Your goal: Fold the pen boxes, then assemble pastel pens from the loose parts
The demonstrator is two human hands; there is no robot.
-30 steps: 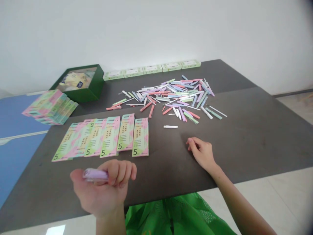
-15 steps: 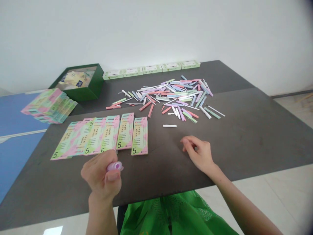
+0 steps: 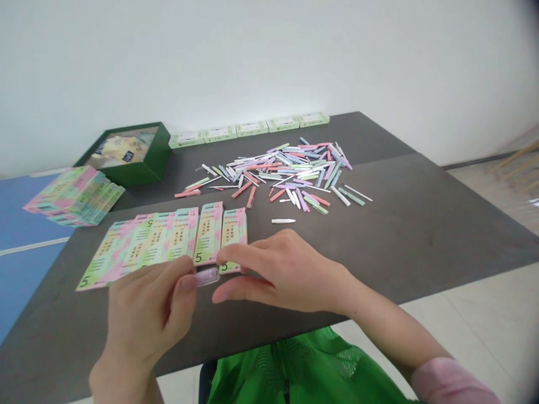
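Partly hidden: one lilac marker (image 3: pixel 208 276)

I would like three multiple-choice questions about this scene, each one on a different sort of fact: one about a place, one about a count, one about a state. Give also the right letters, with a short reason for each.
1. Where does the lone white pen piece lie?
A) Inside the green box
B) On the dark table, apart from the pile of pastel pen pieces
C) On top of the printed cards

2. How many pale green boxes stand in the row at the far table edge?
A) Three
B) Five
C) Eight

3. What is the state of the lilac pen piece?
A) It is held in the left hand
B) It lies on the table
C) It is held in the right hand alone

Answers:
1. B, it lies by itself in front of the pile.
2. B, five boxes show side by side.
3. A, the left fingers pinch it, and the right fingers are only beside it.
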